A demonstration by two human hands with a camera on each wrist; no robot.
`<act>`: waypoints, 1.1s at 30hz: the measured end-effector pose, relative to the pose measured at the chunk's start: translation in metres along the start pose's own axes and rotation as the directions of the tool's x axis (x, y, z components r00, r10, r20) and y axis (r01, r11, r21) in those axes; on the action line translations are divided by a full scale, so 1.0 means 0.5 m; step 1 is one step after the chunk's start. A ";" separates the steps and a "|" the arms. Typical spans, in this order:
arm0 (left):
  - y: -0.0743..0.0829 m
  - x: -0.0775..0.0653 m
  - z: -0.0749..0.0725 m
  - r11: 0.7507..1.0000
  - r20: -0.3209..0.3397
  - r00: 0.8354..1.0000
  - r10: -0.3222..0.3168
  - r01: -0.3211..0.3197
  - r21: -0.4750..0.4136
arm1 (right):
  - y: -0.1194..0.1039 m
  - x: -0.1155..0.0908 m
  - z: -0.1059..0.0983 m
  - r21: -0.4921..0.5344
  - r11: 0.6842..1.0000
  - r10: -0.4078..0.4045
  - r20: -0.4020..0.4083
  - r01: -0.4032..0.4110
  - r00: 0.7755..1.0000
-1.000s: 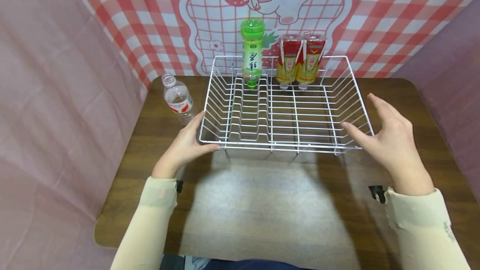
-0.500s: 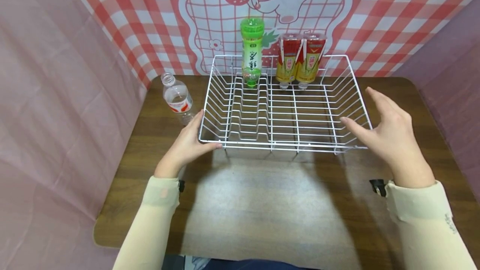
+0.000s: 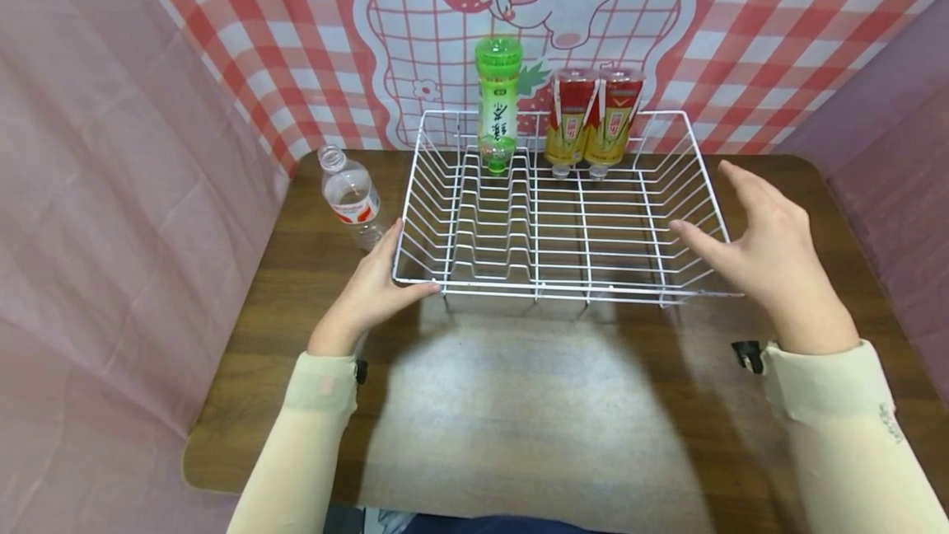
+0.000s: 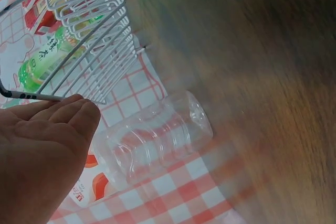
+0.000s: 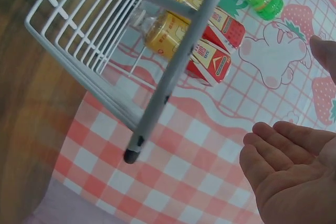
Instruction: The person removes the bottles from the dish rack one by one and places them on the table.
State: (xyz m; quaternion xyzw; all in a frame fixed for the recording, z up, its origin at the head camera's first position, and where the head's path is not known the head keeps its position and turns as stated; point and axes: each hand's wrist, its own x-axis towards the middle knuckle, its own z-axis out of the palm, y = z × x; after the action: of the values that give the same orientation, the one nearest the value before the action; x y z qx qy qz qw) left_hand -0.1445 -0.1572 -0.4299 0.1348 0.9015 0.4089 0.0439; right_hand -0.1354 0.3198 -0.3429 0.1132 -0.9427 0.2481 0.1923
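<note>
A white wire dish rack stands on the wooden table. My left hand is at its left front corner, fingers along the left side and thumb by the front rim. In the left wrist view those fingers look straight and reach the rack's rim. My right hand is spread at the right side, thumb towards the rack's inside and fingers outside; the right wrist view shows the palm apart from the rim. Upside down at the rack's back are a green-labelled bottle and two red-and-yellow bottles.
An uncapped clear plastic bottle with a red-and-white label stands left of the rack, close to my left fingertips. A red checked cloth hangs behind the table. Pink curtains flank both sides.
My right hand has shifted slightly away from me along the rack's right side, still spread. My left hand, the rack and the bottles stay nearly where they were.
</note>
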 end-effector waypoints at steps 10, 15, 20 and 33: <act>0.001 -0.002 0.000 1.000 0.009 1.000 -0.015 0.015 0.005 | -0.005 0.025 -0.011 -0.012 1.000 0.006 0.043 -0.005 0.999; 0.001 -0.003 0.001 1.000 0.014 1.000 -0.024 0.024 0.000 | -0.012 0.035 -0.016 -0.023 1.000 0.016 0.066 -0.015 0.998; 0.003 -0.003 0.001 1.000 0.020 0.999 -0.029 0.029 -0.003 | -0.018 0.046 -0.021 -0.031 1.000 0.005 0.066 -0.003 0.998; 0.003 -0.003 0.002 0.999 0.018 0.999 -0.037 0.037 0.002 | -0.033 0.075 -0.031 -0.044 0.999 0.001 0.081 0.003 0.997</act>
State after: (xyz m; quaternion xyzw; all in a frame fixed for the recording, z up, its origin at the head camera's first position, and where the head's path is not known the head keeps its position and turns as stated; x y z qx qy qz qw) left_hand -0.1427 -0.1560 -0.4292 0.1218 0.9038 0.4058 0.0597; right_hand -0.1592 0.3092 -0.3077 0.1193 -0.9549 0.2224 0.1566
